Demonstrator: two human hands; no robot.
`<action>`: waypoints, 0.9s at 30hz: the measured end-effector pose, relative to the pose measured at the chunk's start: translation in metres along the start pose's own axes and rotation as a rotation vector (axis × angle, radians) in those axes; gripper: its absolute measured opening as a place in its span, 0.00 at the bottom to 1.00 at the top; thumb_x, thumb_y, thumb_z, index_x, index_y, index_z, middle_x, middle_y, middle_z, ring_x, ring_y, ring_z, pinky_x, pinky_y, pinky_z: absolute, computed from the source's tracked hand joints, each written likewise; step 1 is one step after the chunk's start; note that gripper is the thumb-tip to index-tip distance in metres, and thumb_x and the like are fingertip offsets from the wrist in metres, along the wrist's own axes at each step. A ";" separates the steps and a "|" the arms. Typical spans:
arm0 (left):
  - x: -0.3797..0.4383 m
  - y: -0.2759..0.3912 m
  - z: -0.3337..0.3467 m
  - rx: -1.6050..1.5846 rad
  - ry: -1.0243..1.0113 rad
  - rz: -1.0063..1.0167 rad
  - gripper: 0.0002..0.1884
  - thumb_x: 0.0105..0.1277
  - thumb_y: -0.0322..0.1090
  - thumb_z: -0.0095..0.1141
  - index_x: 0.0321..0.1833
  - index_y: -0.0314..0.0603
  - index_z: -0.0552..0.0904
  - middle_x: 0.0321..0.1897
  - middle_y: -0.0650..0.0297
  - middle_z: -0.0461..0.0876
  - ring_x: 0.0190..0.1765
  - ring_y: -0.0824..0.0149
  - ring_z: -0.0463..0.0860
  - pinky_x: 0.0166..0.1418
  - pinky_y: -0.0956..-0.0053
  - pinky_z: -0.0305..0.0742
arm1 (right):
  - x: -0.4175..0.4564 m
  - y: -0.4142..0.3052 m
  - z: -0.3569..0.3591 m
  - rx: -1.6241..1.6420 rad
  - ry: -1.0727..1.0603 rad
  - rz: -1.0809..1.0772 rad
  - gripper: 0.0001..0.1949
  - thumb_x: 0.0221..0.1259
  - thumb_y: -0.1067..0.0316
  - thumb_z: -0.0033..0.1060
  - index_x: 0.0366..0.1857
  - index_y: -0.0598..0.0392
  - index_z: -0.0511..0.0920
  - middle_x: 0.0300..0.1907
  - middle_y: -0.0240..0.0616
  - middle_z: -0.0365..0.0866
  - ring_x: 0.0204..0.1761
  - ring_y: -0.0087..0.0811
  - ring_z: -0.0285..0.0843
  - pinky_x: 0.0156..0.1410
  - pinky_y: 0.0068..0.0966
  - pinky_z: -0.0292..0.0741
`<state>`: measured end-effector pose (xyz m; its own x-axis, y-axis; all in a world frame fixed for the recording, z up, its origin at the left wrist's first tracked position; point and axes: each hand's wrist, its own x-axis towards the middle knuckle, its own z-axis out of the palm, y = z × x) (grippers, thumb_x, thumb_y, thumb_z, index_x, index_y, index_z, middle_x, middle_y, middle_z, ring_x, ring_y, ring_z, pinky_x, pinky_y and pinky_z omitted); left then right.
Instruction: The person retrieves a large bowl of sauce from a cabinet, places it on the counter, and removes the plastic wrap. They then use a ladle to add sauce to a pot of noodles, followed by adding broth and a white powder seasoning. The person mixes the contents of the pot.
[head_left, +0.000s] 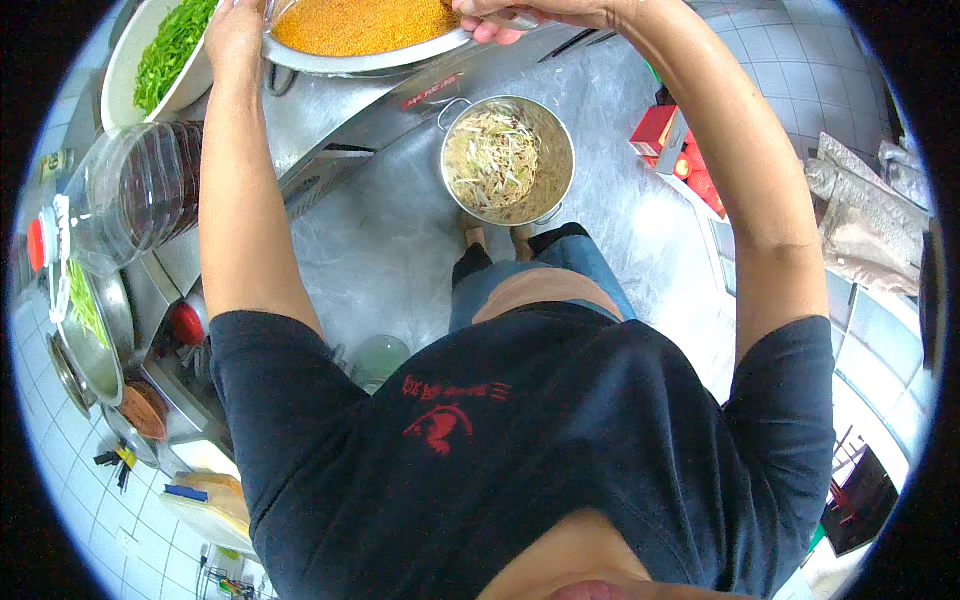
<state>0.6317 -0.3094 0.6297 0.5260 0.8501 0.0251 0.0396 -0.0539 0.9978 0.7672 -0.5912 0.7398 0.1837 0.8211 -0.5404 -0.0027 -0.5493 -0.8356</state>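
A wide metal bowl (367, 66) of yellow-orange grains (367, 26) sits at the top edge of the view, on the steel counter (330, 94). My left hand (236, 34) is at the bowl's left side, its fingers cut off by the frame, so its grip is hidden. At the bowl's right rim, my right hand (517, 16) has its fingers closed around a shiny metal piece (519, 19), perhaps a utensil; most of it is hidden. Left of my left hand is a white basin (120, 97) of chopped green vegetables (171, 56).
A metal pot (559, 161) with shredded pale vegetables stands on the floor by my feet. A large plastic jug (135, 195) of dark liquid lies beside my left forearm. On the right is an open box (690, 180) of red-wrapped items. Further left are a bowl (94, 356) and cutting boards (206, 510).
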 end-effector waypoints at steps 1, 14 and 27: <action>0.001 0.001 0.002 0.083 0.001 0.018 0.27 0.60 0.40 0.56 0.58 0.27 0.70 0.49 0.56 0.78 0.51 0.65 0.76 0.57 0.75 0.65 | 0.000 0.002 0.000 0.001 0.003 -0.006 0.08 0.59 0.68 0.54 0.29 0.61 0.79 0.26 0.38 0.81 0.25 0.24 0.78 0.35 0.21 0.78; -0.019 0.026 0.016 -0.074 0.058 -0.086 0.22 0.59 0.32 0.58 0.54 0.26 0.73 0.41 0.55 0.81 0.41 0.67 0.80 0.47 0.77 0.73 | 0.016 -0.026 -0.010 -0.420 0.054 0.102 0.07 0.46 0.80 0.55 0.31 0.62 0.76 0.22 0.45 0.81 0.19 0.32 0.79 0.26 0.25 0.79; -0.024 0.024 0.016 -0.023 0.060 -0.053 0.23 0.58 0.35 0.59 0.54 0.28 0.73 0.40 0.59 0.81 0.41 0.70 0.79 0.47 0.78 0.71 | 0.023 -0.041 -0.029 -1.197 0.080 0.037 0.06 0.47 0.67 0.58 0.23 0.58 0.81 0.18 0.42 0.79 0.20 0.36 0.77 0.25 0.32 0.72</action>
<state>0.6334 -0.3393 0.6523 0.4715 0.8815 -0.0252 0.0465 0.0036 0.9989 0.8001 -0.5546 0.7642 0.2639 0.8129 -0.5192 0.8983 -0.4032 -0.1748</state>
